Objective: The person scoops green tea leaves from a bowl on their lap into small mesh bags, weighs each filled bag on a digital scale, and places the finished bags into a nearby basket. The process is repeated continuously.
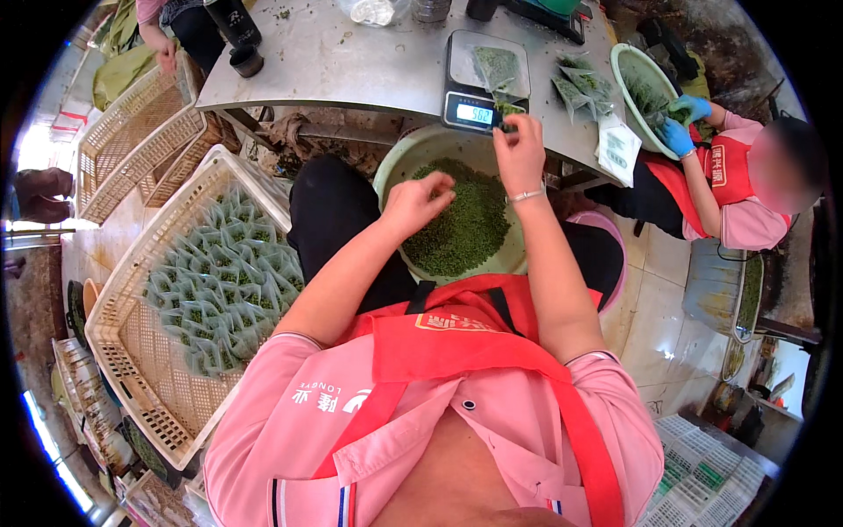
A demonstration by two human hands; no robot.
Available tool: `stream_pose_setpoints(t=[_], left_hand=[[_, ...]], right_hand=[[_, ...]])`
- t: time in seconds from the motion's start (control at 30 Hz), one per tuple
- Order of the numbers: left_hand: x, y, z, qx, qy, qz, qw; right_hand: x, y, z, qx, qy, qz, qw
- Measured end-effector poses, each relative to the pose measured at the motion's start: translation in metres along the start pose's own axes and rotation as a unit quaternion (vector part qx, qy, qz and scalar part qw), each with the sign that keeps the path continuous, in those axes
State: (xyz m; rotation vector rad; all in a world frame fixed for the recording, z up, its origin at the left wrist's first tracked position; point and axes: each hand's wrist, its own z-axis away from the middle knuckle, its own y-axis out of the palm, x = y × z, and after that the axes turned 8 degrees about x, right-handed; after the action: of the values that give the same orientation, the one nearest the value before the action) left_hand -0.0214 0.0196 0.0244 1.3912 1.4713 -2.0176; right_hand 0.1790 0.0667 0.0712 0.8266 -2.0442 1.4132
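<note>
While left hand [420, 200] pinches greens [461, 224] — right hand [520, 149] at scale [485, 81].

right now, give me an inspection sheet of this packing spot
surface: grey metal table, a few green bits scattered on it
job's things: pale basin of green pieces on the lap; digital scale with a clear pouch on it
clutter: filled pouches by the scale; white basket of filled pouches at the left; dark cup
grippers: left hand over the basin, fingers pinched; right hand at the scale's front edge
cables: nothing seen
surroundings: co-worker's blue-gloved hands at a green basin; empty baskets; tiled floor
</note>
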Motion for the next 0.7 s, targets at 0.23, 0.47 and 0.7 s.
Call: stream_pose_setpoints(t=[0.23,0.47,0.7], left_hand=[[-0.010,0.001,-0.007,-0.004,-0.024,0.282,0.959],[-0.006,0.000,-0.004,0.072,-0.090,0.318,0.941],[-0.007,0.002,0.000,0.010,-0.056,0.092,0.994]], right_hand=[[0.010,0.005,0.054,0.216,0.171,-0.309,0.910],[0.002,0.008,0.065,0.270,0.196,-0.357,0.873],[-0.003,0.010,0.075,0.218,0.253,-0.379,0.863]])
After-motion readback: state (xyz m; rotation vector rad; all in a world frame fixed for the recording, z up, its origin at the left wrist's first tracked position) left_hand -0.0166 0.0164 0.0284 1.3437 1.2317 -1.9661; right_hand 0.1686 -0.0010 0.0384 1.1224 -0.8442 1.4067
